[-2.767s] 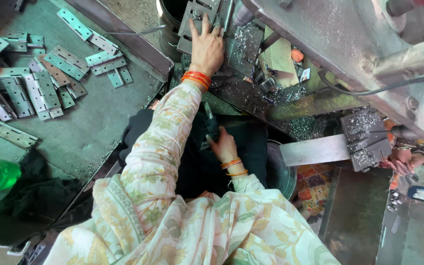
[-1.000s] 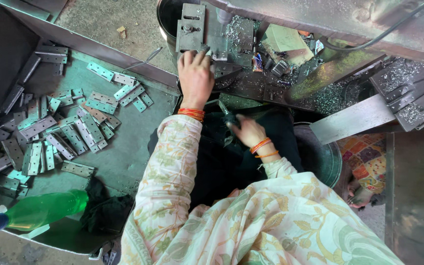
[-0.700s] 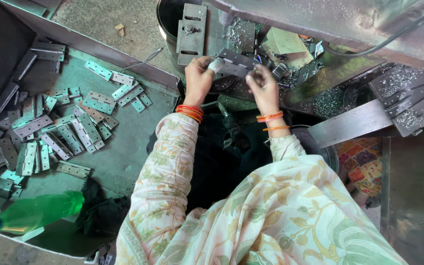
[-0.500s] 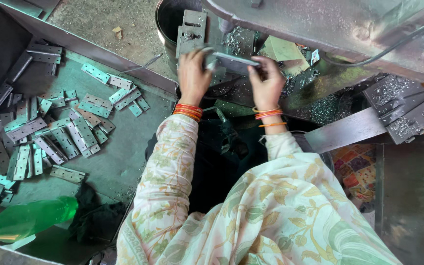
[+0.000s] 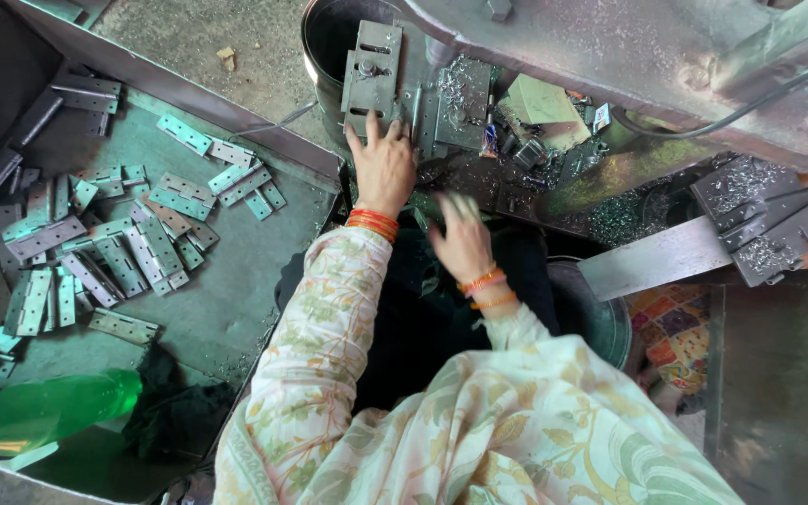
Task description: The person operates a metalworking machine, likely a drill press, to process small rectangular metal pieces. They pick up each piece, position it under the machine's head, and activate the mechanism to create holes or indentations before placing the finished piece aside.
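Lying left of the grey fixture block (image 5: 373, 75), loose hinge plates (image 5: 123, 248) fill the tray (image 5: 236, 309). The left hand (image 5: 383, 168) presses flat, fingers spread, against that block's lower edge, holding nothing. Below-right of it, the right hand (image 5: 463, 241) blurs, open and empty. Metal shavings (image 5: 465, 79) could cut fingertips. Half a second ago both hands gripped a strip there; now it's gone.

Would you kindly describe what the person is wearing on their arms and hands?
Both arms wear long, loose cream sleeves with a pale green and yellow floral print. The left hand has red and orange bangles at the wrist; the right hand has thinner orange ones. No gloves.
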